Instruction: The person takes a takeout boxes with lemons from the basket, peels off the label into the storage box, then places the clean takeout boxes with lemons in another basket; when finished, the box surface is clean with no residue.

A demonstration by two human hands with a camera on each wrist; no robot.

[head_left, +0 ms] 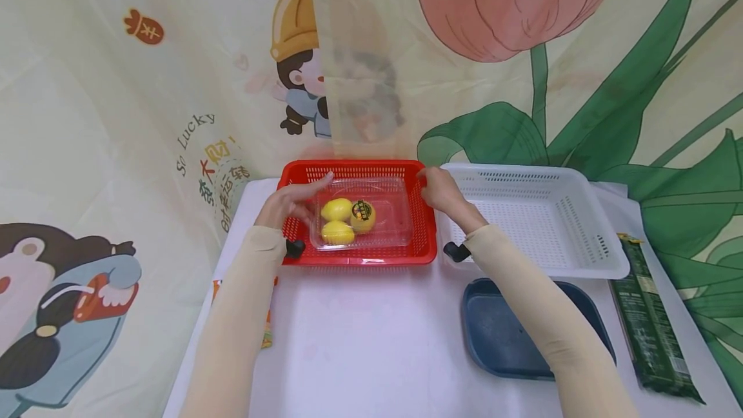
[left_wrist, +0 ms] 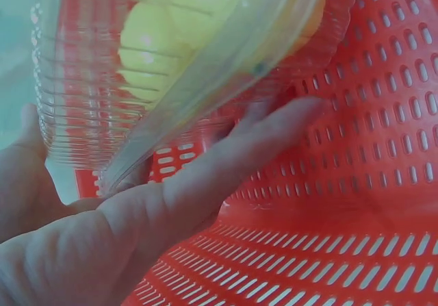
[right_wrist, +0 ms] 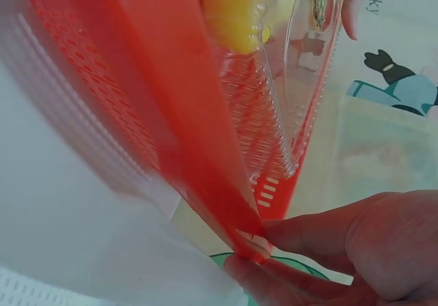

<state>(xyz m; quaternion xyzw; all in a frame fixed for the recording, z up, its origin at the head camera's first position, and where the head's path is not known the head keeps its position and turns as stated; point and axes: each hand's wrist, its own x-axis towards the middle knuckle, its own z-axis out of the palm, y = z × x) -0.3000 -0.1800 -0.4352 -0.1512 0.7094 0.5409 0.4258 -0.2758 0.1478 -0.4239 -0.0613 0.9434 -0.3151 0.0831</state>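
A clear plastic box [head_left: 383, 218] with yellow lemons [head_left: 338, 232] inside sits in a red perforated basket [head_left: 360, 261]. One of the fruits carries a dark round label. My left hand [head_left: 287, 204] holds the box's left end; in the left wrist view, thumb and fingers of that hand [left_wrist: 130, 217] lie on either side of its corner. At the basket's far right corner, my right hand [head_left: 440, 191] pinches the red rim. The right wrist view shows the thumb and a finger of this hand [right_wrist: 383, 251] on the basket's corner.
A white perforated basket [head_left: 604, 237] stands right of the red one. Nearer me lies a dark blue tray [head_left: 493, 340], partly under my right forearm. A long green packet [head_left: 656, 321] is at the right edge; an orange packet [head_left: 268, 334] shows beside my left forearm.
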